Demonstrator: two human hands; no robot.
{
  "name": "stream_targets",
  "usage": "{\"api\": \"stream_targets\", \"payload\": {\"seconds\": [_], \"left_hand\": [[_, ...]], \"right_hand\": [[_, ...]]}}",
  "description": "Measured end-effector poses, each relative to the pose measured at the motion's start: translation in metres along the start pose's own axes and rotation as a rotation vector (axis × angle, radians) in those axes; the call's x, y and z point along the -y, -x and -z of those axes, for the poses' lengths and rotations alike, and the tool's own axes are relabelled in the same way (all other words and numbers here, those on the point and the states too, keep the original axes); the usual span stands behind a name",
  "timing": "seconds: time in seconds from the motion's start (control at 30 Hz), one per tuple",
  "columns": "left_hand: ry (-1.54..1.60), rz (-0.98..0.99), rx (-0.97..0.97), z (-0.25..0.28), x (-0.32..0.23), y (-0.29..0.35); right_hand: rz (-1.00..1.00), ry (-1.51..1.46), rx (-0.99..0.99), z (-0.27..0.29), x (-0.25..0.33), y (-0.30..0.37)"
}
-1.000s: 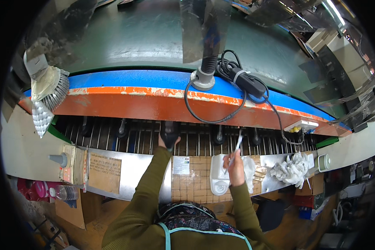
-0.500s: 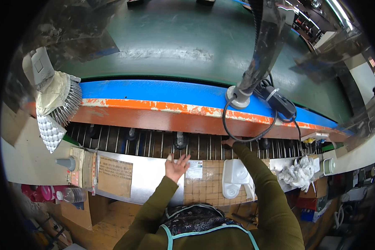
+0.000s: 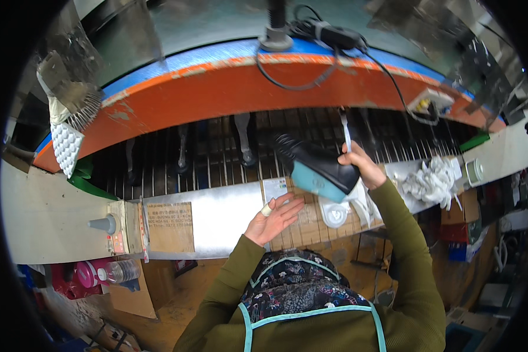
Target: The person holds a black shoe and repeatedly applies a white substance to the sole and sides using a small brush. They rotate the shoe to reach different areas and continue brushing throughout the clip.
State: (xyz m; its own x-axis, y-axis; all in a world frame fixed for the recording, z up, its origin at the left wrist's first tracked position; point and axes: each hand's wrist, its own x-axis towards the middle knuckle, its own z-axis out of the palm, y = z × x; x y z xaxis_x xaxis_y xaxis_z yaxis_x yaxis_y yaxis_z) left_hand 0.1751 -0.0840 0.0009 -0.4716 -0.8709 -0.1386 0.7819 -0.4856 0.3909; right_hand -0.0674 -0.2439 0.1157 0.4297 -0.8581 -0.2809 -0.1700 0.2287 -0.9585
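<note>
My right hand [image 3: 362, 164] grips one end of a black and teal shoe [image 3: 318, 167], tilted over the front edge of the bar rack. A thin white strip [image 3: 345, 130] stands up beside the fingers; I cannot tell what it is or whether the hand holds it. My left hand [image 3: 275, 216] is open with nothing in it, palm up and fingers spread, below and left of the shoe. One of its fingers wears a pale band. Under the shoe lies a clear-white plastic container [image 3: 335, 215], partly covered.
An orange beam [image 3: 188, 88] with a hanging cable runs across above the rack [image 3: 211, 167], where several dark upright pieces stand. Cardboard [image 3: 170, 227] lies on the metal ledge [image 3: 223, 218]. White crumpled gloves or rags [image 3: 429, 183] sit at right; a grey cone [image 3: 104, 223] juts out at left.
My right hand has come out from under the beam toward me with the shoe. My left hand has moved slightly right, still open. The view has tilted down toward the rack.
</note>
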Motion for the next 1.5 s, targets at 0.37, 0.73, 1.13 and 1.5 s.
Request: {"api": "stream_targets", "payload": {"seconds": [0.37, 0.73, 1.13, 1.5], "left_hand": [[0.103, -0.150, -0.042, -0.042, 0.086, 0.083], [-0.452, -1.066, -0.025, -0.126, 0.015, 0.083], [-0.929, -1.398, -0.260, -0.115, -0.023, 0.111], [-1.428, -1.537, -0.233, -0.106, 0.028, 0.024]], "right_hand": [[0.210, 0.122, -0.117, -0.014, -0.118, 0.151], [0.181, 0.962, -0.733, 0.015, -0.208, 0.137], [0.042, 0.966, -0.679, 0.016, -0.215, 0.128], [-0.068, -0.117, -0.399, 0.025, -0.180, 0.160]]}}
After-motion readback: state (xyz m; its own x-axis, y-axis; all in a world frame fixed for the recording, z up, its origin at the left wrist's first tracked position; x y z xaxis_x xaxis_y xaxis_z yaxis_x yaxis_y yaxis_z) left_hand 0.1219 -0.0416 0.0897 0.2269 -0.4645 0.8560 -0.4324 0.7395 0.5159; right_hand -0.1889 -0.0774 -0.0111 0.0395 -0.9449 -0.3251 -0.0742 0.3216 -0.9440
